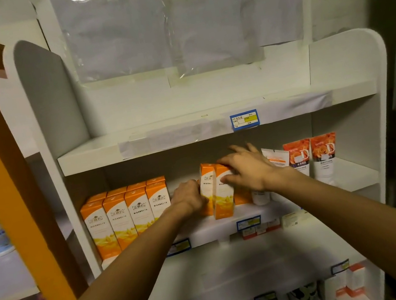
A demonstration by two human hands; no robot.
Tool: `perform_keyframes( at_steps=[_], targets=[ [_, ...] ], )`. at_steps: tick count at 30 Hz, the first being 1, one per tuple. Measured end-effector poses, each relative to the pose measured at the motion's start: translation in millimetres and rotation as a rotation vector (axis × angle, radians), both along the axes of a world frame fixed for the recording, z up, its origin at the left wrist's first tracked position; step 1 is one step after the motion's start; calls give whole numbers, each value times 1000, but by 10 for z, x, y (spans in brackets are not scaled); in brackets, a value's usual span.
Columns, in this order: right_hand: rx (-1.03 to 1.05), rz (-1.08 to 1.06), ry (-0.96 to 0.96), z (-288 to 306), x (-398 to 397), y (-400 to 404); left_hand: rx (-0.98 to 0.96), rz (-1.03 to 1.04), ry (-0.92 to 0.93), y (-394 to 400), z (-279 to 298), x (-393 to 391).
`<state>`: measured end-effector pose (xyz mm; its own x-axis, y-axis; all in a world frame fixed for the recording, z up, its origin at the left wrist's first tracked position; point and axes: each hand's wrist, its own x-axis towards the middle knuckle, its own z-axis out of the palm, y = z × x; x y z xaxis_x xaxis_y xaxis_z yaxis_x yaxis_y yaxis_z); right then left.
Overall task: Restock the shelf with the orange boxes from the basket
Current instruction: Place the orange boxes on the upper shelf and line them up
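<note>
Lower shelves: at the bottom of the view, dark cans [302,297] and small white-and-red boxes [355,280] sit on the lowest visible level; a row of small red-and-white boxes [260,229] stands one level up, under the middle shelf.
Forearms: both bare arms reach up and forward from the bottom corners toward the middle shelf.
Middle shelf [210,229]: white board with blue price tags on its front edge; it carries all the orange boxes in view.
Left hand [188,200]: fingers curled round the left side of the held boxes, grasping them.
Right hand [246,170]: thumb on the front and fingers over the top of the same boxes, gripping them from the right.
Held boxes [217,191]: 2 orange boxes side by side, tilted slightly left, their bases on the middle shelf between the 2 hands.
Stocked row [126,214]: 4 upright orange boxes at the shelf's left front, with more behind; a gap separates them from the held pair.
Tubes [310,154]: 2 orange-topped tubes and a white pouch stand at the right rear of the same shelf.
Upper shelf [138,146]: white, bare apart from a blue-and-yellow label [244,119] on its front edge.
Back wall: plastic-covered sheets [158,30] are taped above.
Basket: not visible.
</note>
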<state>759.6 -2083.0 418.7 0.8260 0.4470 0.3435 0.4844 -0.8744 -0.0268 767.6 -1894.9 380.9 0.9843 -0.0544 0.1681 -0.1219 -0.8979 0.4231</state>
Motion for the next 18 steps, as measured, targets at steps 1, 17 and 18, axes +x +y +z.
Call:
perform_keyframes(
  at_steps=[1, 17, 18],
  targets=[
    [-12, 1, -12, -3, 7, 11, 7, 3, 6, 0, -1, 7],
    [-117, -18, -28, 2, 83, 284, -160, -62, 197, 20, 75, -95],
    [-116, -23, -33, 4, 84, 289, -155, -74, 184, 19, 112, -99]
  ],
)
